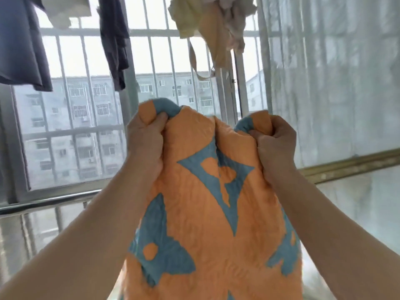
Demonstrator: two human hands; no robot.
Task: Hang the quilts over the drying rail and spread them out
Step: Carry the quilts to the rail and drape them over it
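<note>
An orange quilt [199, 213] with blue-grey shapes hangs down in front of me, bunched at its top edge. My left hand [146, 137] grips the top edge on the left, thumb curled over the fabric. My right hand [275, 141] grips the top edge on the right in a fist. Both arms are raised toward the window. A metal rail [49, 201] runs along the lower left, below the window, to the left of the quilt and lower than my hands.
Dark garments [21, 44] [114, 40] and a pale yellow and pink bundle of cloth [210, 22] hang overhead. A barred window [86, 105] faces apartment blocks. A sheer white curtain [335, 72] covers the right side above a worn ledge [350, 163].
</note>
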